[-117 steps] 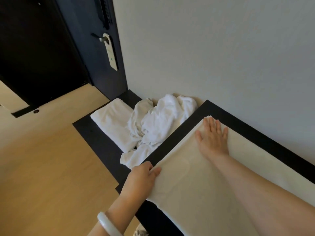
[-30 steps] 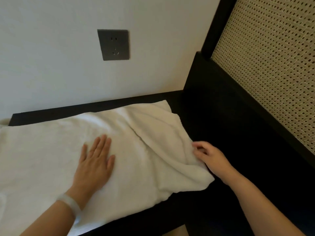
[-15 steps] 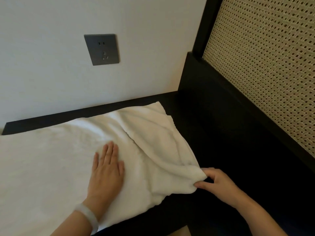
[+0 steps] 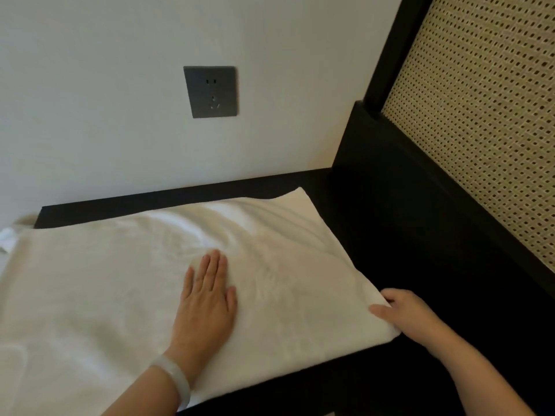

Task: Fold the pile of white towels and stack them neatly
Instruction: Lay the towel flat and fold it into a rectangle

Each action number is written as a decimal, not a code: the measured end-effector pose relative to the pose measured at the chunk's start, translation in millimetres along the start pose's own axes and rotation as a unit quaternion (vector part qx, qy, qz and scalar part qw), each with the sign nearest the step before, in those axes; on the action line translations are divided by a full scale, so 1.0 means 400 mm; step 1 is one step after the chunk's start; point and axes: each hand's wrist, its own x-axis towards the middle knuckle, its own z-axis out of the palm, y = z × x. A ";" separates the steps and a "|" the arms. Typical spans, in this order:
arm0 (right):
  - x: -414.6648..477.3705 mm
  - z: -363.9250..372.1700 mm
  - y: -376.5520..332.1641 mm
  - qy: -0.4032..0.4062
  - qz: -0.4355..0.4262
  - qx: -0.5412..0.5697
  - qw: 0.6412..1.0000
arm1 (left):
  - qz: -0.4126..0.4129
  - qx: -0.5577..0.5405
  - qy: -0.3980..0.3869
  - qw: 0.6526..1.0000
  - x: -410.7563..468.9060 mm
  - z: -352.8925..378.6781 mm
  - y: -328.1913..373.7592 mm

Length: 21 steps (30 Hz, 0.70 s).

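One white towel (image 4: 105, 280) lies spread, softly creased, on a dark bench (image 4: 180, 196).

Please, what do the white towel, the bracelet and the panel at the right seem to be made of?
The towel: soft matte cloth, perhaps cotton; it creases around the left hand. The bracelet: pale, glossy, slightly translucent, perhaps jade or glass. The panel: woven cane or rattan, by its regular small holes.
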 end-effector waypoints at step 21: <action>0.194 -0.055 -0.205 0.022 -0.009 0.315 0.949 | 0.001 -0.008 -0.014 1.000 0.183 0.008 -0.084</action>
